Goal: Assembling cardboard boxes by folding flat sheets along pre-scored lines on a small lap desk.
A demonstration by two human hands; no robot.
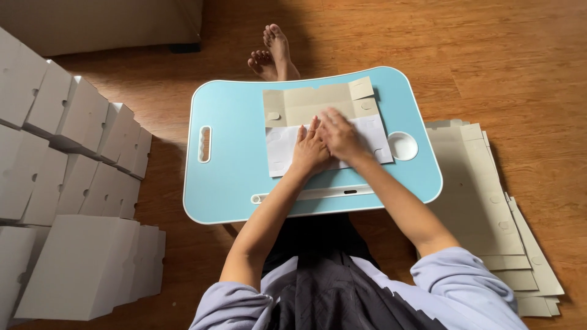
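While the cardboard sheet [324, 125] lies on the blue table [235, 177], both hands, left [310, 150] and right [341, 135], are pressed flat and open on it, gripping nothing, so its fold is creased.

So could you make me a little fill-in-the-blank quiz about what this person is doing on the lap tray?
1. Both hands, the left hand and the right hand, press on a flat sheet of ____.
2. The lap tray under it is light ____.
3. A pile of flat blanks lies on the wooden floor at the person's ____ side.
4. Folded white ____ are stacked at the other side.

Missing words: cardboard; blue; right; boxes
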